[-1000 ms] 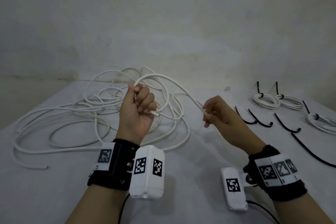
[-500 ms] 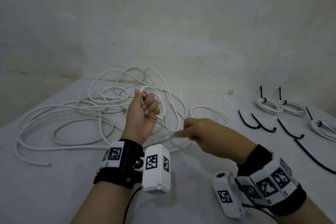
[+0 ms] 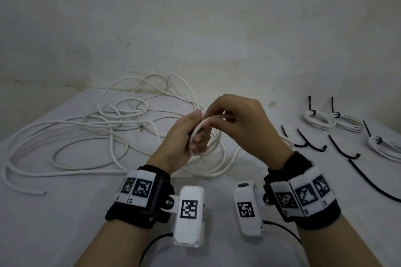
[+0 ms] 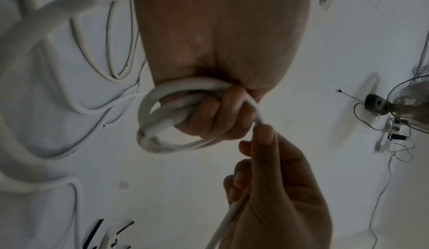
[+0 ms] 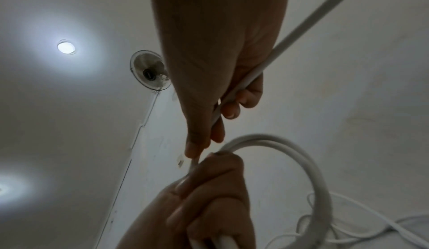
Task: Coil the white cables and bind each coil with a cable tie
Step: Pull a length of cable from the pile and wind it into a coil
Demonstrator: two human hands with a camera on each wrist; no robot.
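A white cable (image 3: 206, 136) forms a small two-loop coil raised near centre; the rest sprawls loose on the far left. Three tied coils (image 3: 319, 119) and loose black cable ties (image 3: 342, 147) lie right.

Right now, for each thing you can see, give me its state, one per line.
Left hand: grips the small coil.
Right hand: pinches the cable at the coil.
Small coil: partly wound, untied.
Loose white cables: tangled on the table, uncoiled.
Three finished coils: each bound with a black tie.
Spare black cable ties: lying loose, unused.
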